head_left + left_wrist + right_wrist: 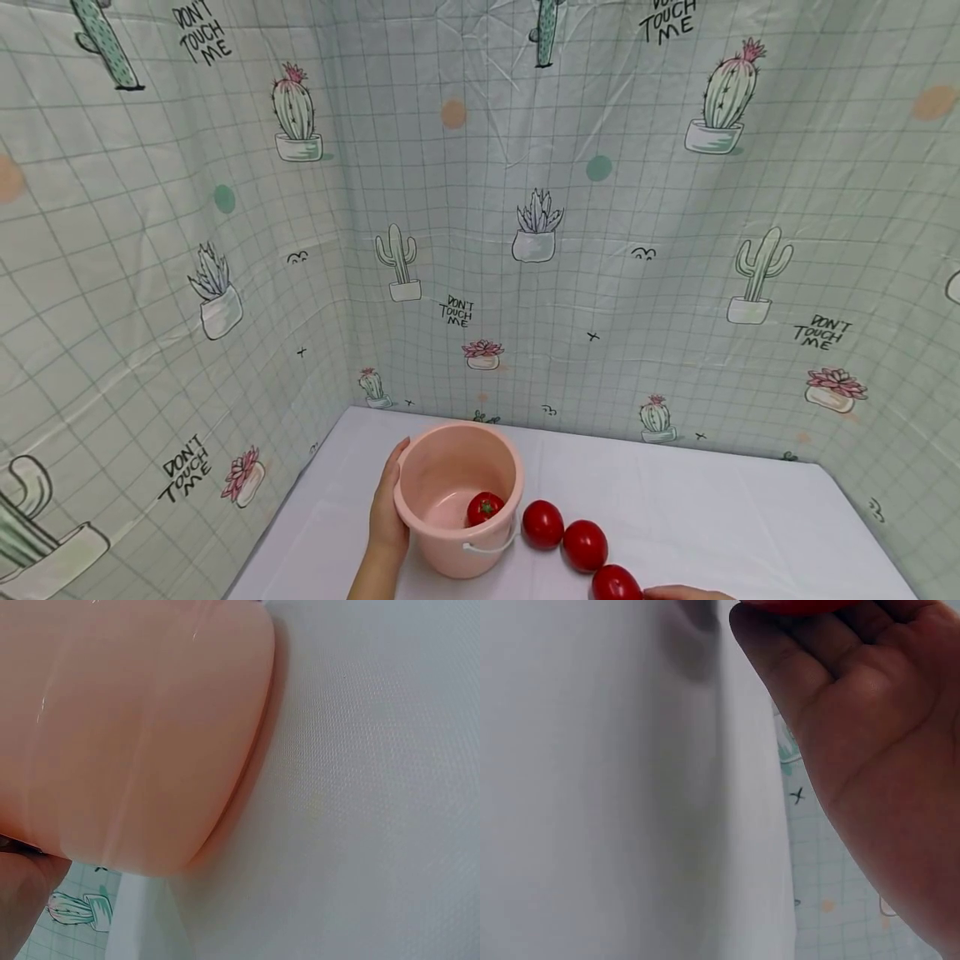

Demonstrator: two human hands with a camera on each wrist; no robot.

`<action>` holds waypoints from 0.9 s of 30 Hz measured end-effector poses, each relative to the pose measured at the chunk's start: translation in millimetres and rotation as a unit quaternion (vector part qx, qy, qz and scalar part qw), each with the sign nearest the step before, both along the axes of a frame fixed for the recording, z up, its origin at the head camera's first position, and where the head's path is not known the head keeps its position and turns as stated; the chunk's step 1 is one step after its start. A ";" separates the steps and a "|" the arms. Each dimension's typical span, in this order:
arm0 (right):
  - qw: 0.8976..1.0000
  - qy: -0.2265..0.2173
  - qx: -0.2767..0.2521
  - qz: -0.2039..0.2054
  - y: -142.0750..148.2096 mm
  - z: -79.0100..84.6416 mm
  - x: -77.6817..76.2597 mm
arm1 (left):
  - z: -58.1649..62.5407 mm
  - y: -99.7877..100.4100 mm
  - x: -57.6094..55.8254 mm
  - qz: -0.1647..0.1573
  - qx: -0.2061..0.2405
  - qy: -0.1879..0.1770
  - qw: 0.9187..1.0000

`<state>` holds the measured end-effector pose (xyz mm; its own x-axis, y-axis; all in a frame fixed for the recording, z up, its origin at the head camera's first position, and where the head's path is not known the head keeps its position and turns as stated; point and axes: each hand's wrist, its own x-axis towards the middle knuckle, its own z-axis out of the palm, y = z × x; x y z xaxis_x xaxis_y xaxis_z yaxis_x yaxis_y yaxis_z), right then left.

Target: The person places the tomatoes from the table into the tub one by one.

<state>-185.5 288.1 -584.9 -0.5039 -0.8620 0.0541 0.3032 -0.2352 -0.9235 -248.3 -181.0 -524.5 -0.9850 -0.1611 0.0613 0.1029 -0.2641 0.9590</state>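
A pink bucket (pixel 457 483) stands upright on the table, its white handle (pixel 491 548) hanging down at the front. Inside it lies one tomato (pixel 484 507) with a green stem end. My left hand (pixel 390 508) holds the bucket's left side, fingertips near the rim; the left wrist view shows the bucket wall (pixel 135 735) close up. To the bucket's right sit two red tomatoes (pixel 542 524) in a row with a third tomato (pixel 617 583). My right hand (pixel 686 592), mostly cut off in the head view, grips that nearest tomato; its curled fingers and palm (pixel 885 750) show in the right wrist view.
A white cloth covers the table (pixel 712 517). Behind and on both sides hangs a grid-patterned curtain (pixel 570 317) printed with cacti and words, meeting the table's back and left edges.
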 end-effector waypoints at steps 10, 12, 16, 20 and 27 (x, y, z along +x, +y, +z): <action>0.980 0.102 0.170 -0.031 8.4 45.3 -10.1 | 0.1 -0.3 -0.2 -0.001 -0.007 0.002 1.000; 0.975 0.086 0.196 -0.053 8.4 51.8 -10.5 | 0.0 -0.5 0.1 -0.001 -0.008 0.000 1.000; 0.968 0.060 0.229 -0.087 7.7 61.7 -13.2 | -0.5 -0.5 0.3 -0.004 -0.006 -0.001 1.000; 0.969 0.052 0.224 -0.094 6.4 70.8 -17.2 | -0.6 0.1 0.4 -0.003 -0.002 0.000 1.000; 0.931 0.169 0.297 -0.131 5.8 92.8 -26.4 | 0.6 0.6 0.7 0.000 -0.005 -0.004 1.000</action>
